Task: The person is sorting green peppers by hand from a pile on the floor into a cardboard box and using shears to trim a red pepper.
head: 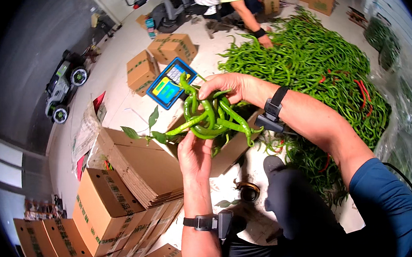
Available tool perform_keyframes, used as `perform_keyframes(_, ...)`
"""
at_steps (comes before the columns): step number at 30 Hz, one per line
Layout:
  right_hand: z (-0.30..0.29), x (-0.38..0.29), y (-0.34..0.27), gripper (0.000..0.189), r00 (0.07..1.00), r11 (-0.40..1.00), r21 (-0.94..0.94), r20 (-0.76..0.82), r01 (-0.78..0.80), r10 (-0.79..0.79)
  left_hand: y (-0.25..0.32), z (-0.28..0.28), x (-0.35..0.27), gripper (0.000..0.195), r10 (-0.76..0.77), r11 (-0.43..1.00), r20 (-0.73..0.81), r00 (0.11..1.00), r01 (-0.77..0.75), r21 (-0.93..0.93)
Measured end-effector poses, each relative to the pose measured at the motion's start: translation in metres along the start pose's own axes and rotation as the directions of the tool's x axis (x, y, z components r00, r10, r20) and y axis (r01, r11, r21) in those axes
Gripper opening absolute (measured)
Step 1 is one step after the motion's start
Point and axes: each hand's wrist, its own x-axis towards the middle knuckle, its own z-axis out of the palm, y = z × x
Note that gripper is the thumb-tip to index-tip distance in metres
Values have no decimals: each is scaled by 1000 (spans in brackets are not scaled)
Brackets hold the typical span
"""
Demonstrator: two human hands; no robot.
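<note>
A bunch of long green chili peppers (pixel 208 117) is held between my two hands, with a leafy stem sticking out on its left. My right hand (pixel 228 86) grips the bunch from above, thumb across the peppers. From below, my left hand (pixel 194 153) holds the same bunch, its fingers partly hidden behind it. Under the bunch stands an open cardboard box (pixel 232 152) with more green peppers inside, mostly covered by my hands. Just beyond the box is a blue-framed digital scale display (pixel 171 83) with a keypad.
A large heap of green peppers (pixel 307 64) with a few red ones spreads on the right. Flattened cardboard (pixel 138 156) and stacked closed boxes (pixel 106 207) stand on the left. A co-worker's hand (pixel 265 41) reaches into the heap. A tape roll (pixel 249 191) lies near my foot.
</note>
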Motion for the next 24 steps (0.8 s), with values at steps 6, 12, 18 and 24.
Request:
perform_keyframes(6,-35,47,11,24,984,984,-51,42,-169,171,15,-42,-2,44,58,998,-253,966,-62,-8)
perform_keyframes(12,-70,61,25,32,959,942,-186,-1,-279,284,38,-47,-14,74,50,989,-299,953,-5,148)
perform_keyframes(18,-75,68,30,32,928,898,-236,-47,-370,370,43,-76,-6,25,155,785,-317,936,78,614)
perform_keyframes(24,-79,71,40,33,923,903,-193,-83,-384,375,52,-90,-11,21,380,484,-221,898,11,875)
